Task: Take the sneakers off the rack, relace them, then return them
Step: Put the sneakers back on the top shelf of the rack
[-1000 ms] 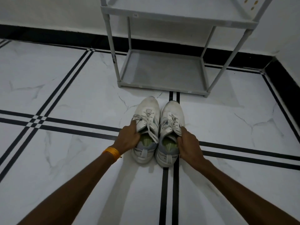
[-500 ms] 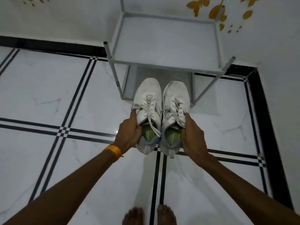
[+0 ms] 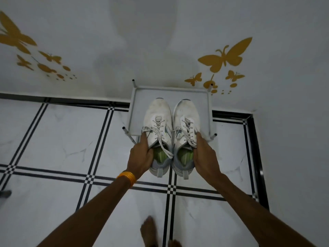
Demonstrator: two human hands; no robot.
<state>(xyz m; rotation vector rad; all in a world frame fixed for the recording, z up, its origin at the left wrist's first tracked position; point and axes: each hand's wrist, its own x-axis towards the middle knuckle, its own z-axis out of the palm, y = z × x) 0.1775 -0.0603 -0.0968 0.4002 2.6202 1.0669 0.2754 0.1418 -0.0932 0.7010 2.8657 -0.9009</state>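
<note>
Gold butterfly decals (image 3: 16,38) mark the wall at far left. The left hand (image 3: 141,157), with an orange band (image 3: 126,176) on its wrist, grips the left sneaker (image 3: 157,129) at the collar. Just beside it, touching, is the right sneaker (image 3: 185,129), clasped by the right hand (image 3: 204,155). Both sneakers are held over the rack (image 3: 137,111), toes toward the wall, laces threaded with loose ends. Bare feet (image 3: 148,232) show below on the tiled floor (image 3: 53,139).
</note>
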